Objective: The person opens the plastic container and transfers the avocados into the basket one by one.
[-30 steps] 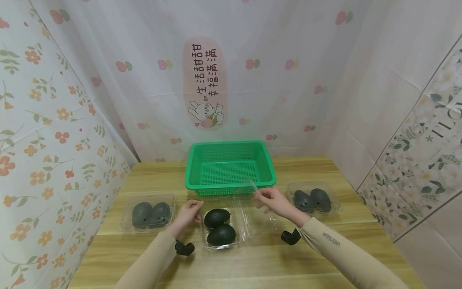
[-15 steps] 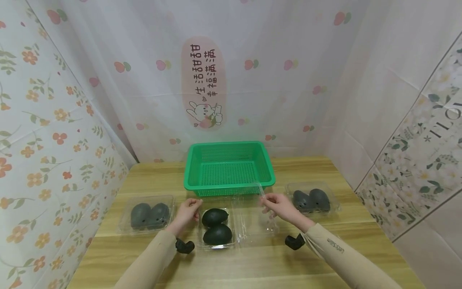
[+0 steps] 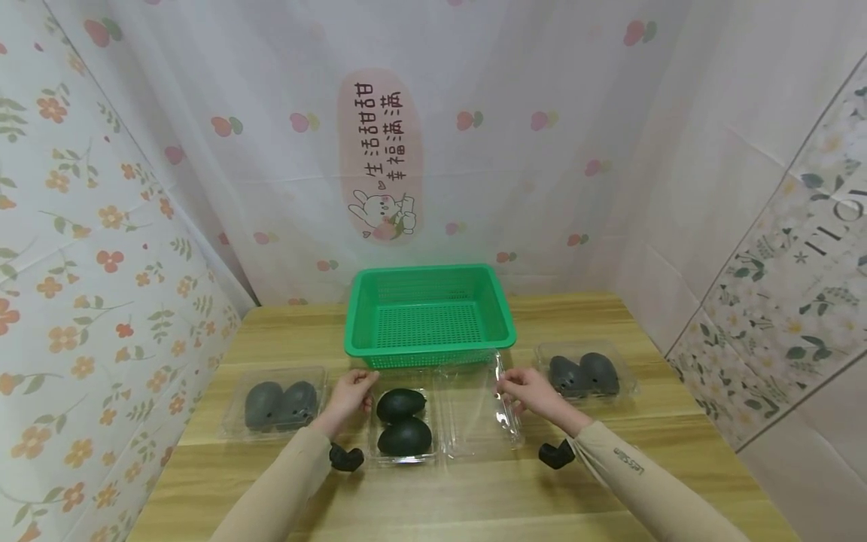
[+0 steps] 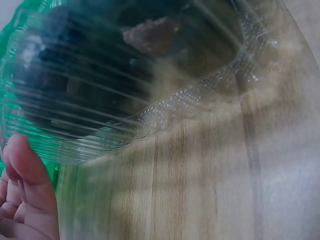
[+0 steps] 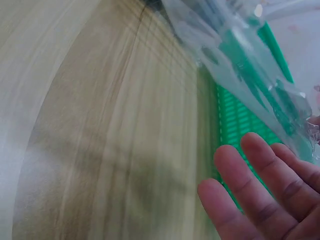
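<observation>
A clear plastic clamshell box (image 3: 405, 461) lies opened out on the table, with two dark green, avocado-like fruits (image 3: 405, 436) in its left half. At that half's back left corner, my left hand (image 3: 351, 395) pinches the rim; the left wrist view shows the thumb (image 4: 27, 160) against the ribbed plastic wall. The clear lid (image 3: 470, 414) spreads to the right, tilted low over the table. My right hand (image 3: 535, 393) pinches the lid's outer edge between thumb and forefinger. In the right wrist view, the other fingers (image 5: 240, 175) are held out loosely.
Behind the clamshell stands a green plastic basket (image 3: 354, 331). A closed clear box (image 3: 233, 410) with two dark fruits sits at the left, and another closed box (image 3: 626, 369) with two more at the right. Curtains hang round the wooden table (image 3: 474, 504).
The lid has swung down to the right, from nearly upright to almost flat, as my right hand moved right and lower. My left hand has kept its place at the box's rim.
</observation>
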### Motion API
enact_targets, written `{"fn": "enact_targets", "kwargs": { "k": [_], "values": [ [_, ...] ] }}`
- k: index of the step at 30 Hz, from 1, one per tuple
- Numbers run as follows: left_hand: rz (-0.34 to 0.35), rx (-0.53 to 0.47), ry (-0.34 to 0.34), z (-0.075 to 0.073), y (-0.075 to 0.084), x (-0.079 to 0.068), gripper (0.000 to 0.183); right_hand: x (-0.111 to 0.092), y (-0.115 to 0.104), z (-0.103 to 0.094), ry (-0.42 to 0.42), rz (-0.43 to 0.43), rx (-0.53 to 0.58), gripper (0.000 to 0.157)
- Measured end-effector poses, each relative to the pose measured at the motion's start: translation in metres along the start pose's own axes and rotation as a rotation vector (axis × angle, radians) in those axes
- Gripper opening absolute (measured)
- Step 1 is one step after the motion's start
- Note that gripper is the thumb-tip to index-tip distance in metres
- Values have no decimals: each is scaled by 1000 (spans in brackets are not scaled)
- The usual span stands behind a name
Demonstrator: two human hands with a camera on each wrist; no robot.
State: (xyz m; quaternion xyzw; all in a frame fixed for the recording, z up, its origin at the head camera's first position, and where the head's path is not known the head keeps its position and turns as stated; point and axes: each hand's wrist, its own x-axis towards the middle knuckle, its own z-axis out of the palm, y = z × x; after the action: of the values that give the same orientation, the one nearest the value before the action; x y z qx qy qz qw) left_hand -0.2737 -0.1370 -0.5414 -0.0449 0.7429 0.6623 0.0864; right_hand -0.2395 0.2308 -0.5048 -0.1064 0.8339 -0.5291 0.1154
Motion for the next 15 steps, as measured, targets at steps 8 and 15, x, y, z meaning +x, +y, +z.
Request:
{"fn": "enact_targets", "kwargs": {
  "k": [8, 15],
  "values": [
    [-4, 28, -18, -1, 2, 1, 37, 2, 8, 3, 22, 35, -34, 23],
    [1, 27, -16, 2, 3, 1, 37, 7, 21, 6, -3, 27, -120, 17]
  ]
}}
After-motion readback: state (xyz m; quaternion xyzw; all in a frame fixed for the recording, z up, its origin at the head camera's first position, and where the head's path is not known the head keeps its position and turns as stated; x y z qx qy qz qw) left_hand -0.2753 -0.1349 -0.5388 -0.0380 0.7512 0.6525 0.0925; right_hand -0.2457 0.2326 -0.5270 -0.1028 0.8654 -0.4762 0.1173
